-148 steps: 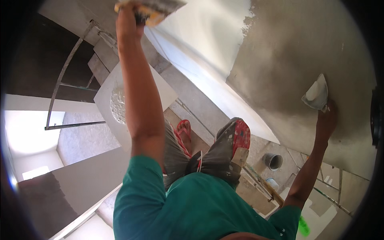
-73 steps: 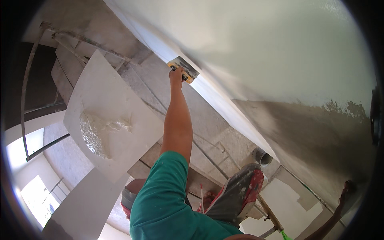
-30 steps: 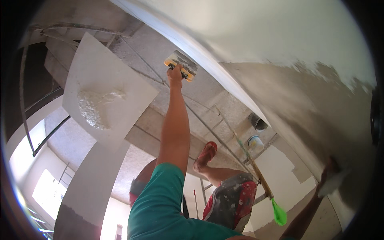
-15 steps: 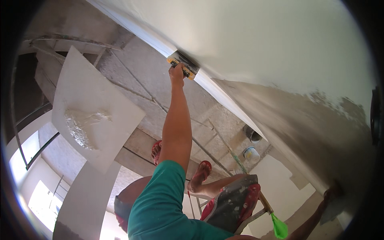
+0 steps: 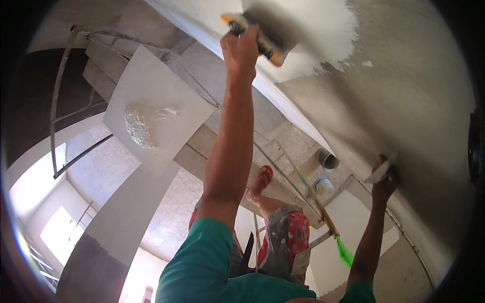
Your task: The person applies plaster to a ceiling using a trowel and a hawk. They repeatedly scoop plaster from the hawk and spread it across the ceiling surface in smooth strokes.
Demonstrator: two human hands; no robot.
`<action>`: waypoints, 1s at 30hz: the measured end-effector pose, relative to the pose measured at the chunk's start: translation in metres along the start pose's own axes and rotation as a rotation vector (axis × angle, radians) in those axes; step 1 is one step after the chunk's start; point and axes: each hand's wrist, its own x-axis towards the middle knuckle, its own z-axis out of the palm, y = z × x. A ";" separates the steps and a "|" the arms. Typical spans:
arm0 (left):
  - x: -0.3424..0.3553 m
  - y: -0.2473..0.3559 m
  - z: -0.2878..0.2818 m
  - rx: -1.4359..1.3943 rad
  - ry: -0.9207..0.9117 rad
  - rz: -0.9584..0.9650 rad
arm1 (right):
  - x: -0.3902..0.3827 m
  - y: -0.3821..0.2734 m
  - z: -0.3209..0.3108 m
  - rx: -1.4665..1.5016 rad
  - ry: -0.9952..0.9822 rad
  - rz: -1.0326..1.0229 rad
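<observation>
My left hand [image 5: 242, 53] grips a wide putty knife [image 5: 277, 54] by its yellow and black handle. Slightly blurred, its dark blade lies against the wall, over the smooth white coat [image 5: 318, 45]. Lower down on the right, my right hand [image 5: 386, 179] is closed round a flat, pale, blade-like tool [image 5: 378, 173], close to the bare grey-brown part of the wall [image 5: 409, 91]. That tool's exact kind is not clear. A ragged edge divides the white coat from the grey. At left, a mound of wet white putty [image 5: 141, 126] sits on a pale board [image 5: 172, 136].
Metal scaffold bars [image 5: 60, 101] stand at left, and I am on planks [image 5: 202, 141] high above the floor. Below are a dark bucket [image 5: 327, 159] and a white bucket [image 5: 324, 187]. Near my right leg is a wooden handle [image 5: 324, 214] with a bright green end [image 5: 345, 252].
My left hand has carried the putty knife off the wall's lower edge onto the white coat. My right hand has risen along the wall with its pale tool. The view has shifted.
</observation>
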 end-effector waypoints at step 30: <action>-0.378 0.029 -0.306 -0.182 0.545 -0.400 | -0.136 -0.149 0.057 0.125 -0.456 0.046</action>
